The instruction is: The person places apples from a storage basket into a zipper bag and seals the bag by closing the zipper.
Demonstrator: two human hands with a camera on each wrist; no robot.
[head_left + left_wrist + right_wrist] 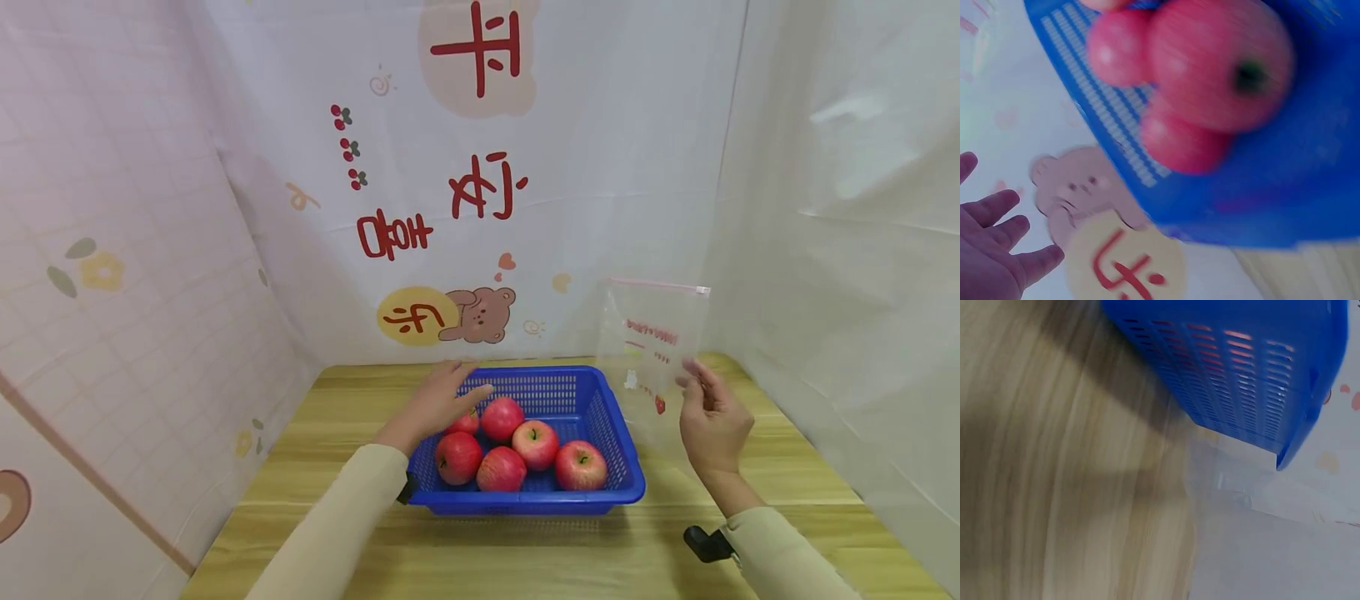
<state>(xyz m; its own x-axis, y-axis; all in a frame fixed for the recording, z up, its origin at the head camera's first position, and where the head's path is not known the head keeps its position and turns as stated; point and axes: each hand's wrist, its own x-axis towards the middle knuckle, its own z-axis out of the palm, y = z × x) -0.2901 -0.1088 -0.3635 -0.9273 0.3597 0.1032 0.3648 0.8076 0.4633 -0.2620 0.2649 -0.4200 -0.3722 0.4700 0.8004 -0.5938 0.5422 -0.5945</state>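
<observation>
- Surface: wooden table (pixel 675 550), pale grain running side to side; hung sheets close it in at the back and both sides.
- Back sheet (pixel 600 167): white, printed with red characters, a cartoon bear (pixel 480 315) and a yellow oval.
- Left sheet: pink grid pattern with flowers.
- Blue basket (pixel 615 442): slotted plastic, at the table's middle, long axis side to side; holds six red apples (pixel 536 443) clustered toward its near wall.
- Clear zip bag (pixel 651 350): held upright above the table's right half, just beside the basket's right end; pink zip edge on top and level, long axis roughly vertical, printed face toward the camera.
- Right hand (pixel 712 421): thumb and fingers pinch the bag's lower right part.
- Left hand (pixel 438 400): fingers straight and loose, holding nothing, over the basket's back left corner, just above the apples.
</observation>
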